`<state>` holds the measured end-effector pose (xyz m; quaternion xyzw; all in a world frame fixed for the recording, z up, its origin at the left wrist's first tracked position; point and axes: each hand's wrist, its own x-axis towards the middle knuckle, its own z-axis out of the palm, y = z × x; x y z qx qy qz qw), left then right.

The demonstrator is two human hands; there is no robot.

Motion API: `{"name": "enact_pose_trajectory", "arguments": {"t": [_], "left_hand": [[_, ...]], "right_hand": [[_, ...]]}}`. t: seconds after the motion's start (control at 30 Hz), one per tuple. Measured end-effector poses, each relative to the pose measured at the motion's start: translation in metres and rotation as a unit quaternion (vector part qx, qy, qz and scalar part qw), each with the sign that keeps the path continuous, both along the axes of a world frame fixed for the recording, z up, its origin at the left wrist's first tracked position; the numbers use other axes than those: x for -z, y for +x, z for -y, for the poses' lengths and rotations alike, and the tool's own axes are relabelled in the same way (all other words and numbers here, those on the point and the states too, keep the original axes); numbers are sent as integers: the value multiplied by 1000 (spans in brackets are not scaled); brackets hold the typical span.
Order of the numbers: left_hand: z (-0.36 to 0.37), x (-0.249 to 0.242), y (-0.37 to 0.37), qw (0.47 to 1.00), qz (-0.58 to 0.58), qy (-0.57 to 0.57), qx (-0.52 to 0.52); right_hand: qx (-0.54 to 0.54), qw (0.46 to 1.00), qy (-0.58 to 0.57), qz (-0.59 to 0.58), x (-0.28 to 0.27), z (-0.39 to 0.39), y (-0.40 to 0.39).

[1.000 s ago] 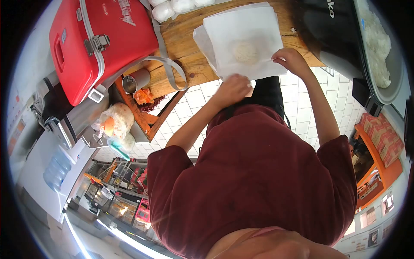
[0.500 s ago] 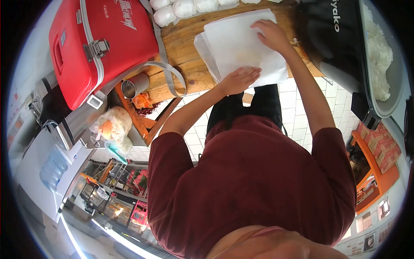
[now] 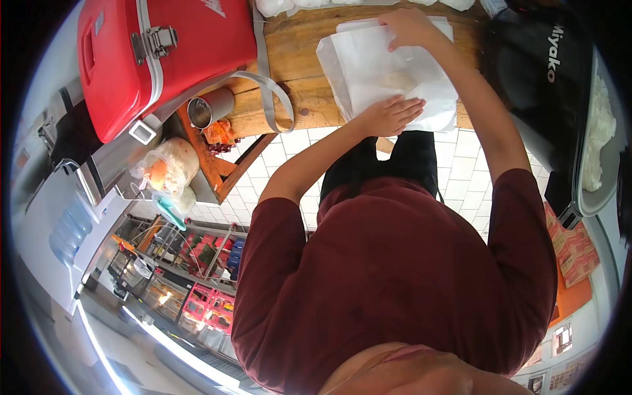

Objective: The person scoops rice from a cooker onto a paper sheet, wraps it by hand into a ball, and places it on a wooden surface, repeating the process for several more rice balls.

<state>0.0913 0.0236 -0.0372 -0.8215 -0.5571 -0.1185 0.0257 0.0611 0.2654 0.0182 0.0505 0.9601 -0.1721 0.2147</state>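
A stack of white paper sheets [image 3: 365, 62] lies on the wooden table in front of me, its layers slightly fanned at the left. A faint yellowish patch shows through near the middle; what lies under it is hidden. My left hand [image 3: 394, 116] rests flat on the near part of the top sheet, fingers stretched out. At the far edge of the paper is my right hand [image 3: 413, 27], thumb and fingers apart and bent over the sheet. No grip on a sheet can be made out.
White wrapped bundles [image 3: 275, 6] line the table's far side. Left stand a red cooler box [image 3: 197, 59] with a grey strap [image 3: 266, 99] and a metal cup [image 3: 210, 107]. A black Miyako rice cooker [image 3: 526, 72] holding white rice [image 3: 598, 138] stands right.
My right hand has shifted to the paper's far edge, its fingers now more bent. My left hand remains flat on the near part. The whole view has shifted a little.
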Motion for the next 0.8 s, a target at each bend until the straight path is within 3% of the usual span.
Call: {"name": "enact_pose_trajectory", "arguments": {"t": [0.07,0.2,0.27,0.33,0.4,0.43,0.5,0.53,0.6,0.63,0.7,0.73,0.77,0.8], "left_hand": [[0,-3,-1,1000,18,-10,-4],[-1,-8,-5,996,58,-62,-5],[2,-11,-7,993,89,-79,-7],[4,-8,-7,988,119,-94,-7],[10,0,-4,951,160,-266,-4],[13,4,-1,950,161,-267,-1],[15,4,1,979,150,-134,-18],[17,0,1,979,150,-134,-13],[27,-18,-3,995,-29,24,93],[35,-32,-2,994,-28,25,100],[49,-56,2,987,93,117,60],[42,-65,6,991,104,86,-20],[31,-69,-3,989,39,109,-88],[20,-72,-18,993,39,54,-97]], "right_hand": [[51,996,-63,-46,14,-13,14],[30,983,-145,-111,-10,-10,47],[-4,957,-184,-224,-25,8,72],[-28,967,-137,-215,-38,26,99],[-65,969,-104,-215,-41,47,124],[-67,967,-109,-219,-40,56,134],[-51,968,-104,-224,-32,68,145],[-40,967,-100,-230,-30,70,150],[-36,967,-94,-235,-29,71,155],[-35,966,-90,-239,-29,73,157],[-30,967,-79,-240,-27,73,158],[-35,967,-72,-241,-27,73,159],[-31,967,-72,-241,-26,72,161],[-30,966,-66,-248,-25,72,162]]}}
